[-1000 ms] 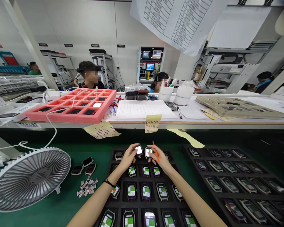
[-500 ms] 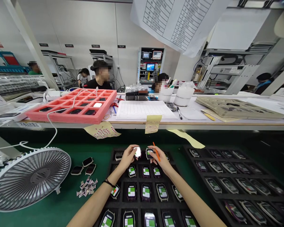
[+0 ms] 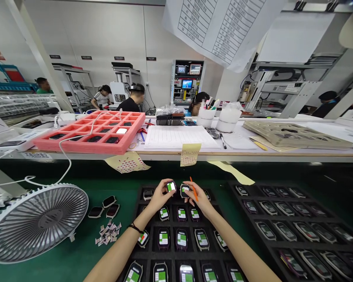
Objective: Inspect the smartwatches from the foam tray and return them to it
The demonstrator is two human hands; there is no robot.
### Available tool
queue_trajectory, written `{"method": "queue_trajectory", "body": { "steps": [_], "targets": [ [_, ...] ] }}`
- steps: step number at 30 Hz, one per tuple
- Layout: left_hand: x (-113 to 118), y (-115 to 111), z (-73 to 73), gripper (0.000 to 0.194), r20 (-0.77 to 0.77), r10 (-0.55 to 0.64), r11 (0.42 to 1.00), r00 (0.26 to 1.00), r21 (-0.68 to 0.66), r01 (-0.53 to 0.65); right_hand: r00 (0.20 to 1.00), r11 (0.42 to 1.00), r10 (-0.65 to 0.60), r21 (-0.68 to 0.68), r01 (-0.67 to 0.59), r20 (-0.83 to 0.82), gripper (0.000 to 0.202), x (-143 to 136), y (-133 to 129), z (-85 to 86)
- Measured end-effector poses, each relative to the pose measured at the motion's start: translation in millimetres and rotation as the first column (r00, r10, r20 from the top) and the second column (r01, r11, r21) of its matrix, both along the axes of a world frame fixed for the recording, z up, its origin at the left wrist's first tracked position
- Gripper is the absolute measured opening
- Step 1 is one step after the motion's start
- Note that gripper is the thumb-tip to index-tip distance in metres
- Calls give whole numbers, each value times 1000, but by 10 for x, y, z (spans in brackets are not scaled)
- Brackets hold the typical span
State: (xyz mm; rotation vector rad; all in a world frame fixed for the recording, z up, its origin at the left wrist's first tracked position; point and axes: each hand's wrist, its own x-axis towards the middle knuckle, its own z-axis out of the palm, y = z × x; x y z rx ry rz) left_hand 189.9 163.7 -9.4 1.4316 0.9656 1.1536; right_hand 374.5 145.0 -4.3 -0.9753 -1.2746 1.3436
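Note:
Between the fingers of my left hand (image 3: 161,194) is a dark-framed watch (image 3: 171,187) with a green and white screen. My right hand (image 3: 198,197) holds a light-framed watch (image 3: 185,190), its thumb on the screen, and an orange stick (image 3: 193,188) pokes up between the fingers. Both hands are above the far rows of a black foam tray (image 3: 172,221). Rows of watches lie in its compartments, most showing green and white screens, such as the purple-framed watch (image 3: 181,239). My forearms cover parts of the tray.
A second black tray (image 3: 254,219) of watches lies right. Left are a fan (image 3: 47,221), loose watches (image 3: 109,201) and a pile of small pieces (image 3: 108,232). A shelf beyond bears a pink foam tray (image 3: 117,147) and papers (image 3: 179,136). People sit behind it.
The left watch's screen has turned from bright white to green and white. The watch in my right hand has shifted slightly left. Two people in the background have changed posture.

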Motion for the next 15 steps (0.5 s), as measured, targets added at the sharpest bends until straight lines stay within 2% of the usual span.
{"method": "queue_trajectory", "body": {
  "steps": [3, 9, 15],
  "targets": [
    [5, 8, -7, 44, 12, 8, 1000, 1000, -4, -8, 1000, 1000, -15, 6, 15, 13, 37, -2, -2, 3],
    [6, 11, 26, 38, 35, 64, 980, 997, -192, -56, 997, 998, -65, 18, 65, 38, 31, 17, -18, 26],
    [-17, -6, 84, 41, 33, 84, 978, 996, -194, -76, 999, 999, -34, 33, 33, 38, 32, 10, -1, -12]
  ]
}}
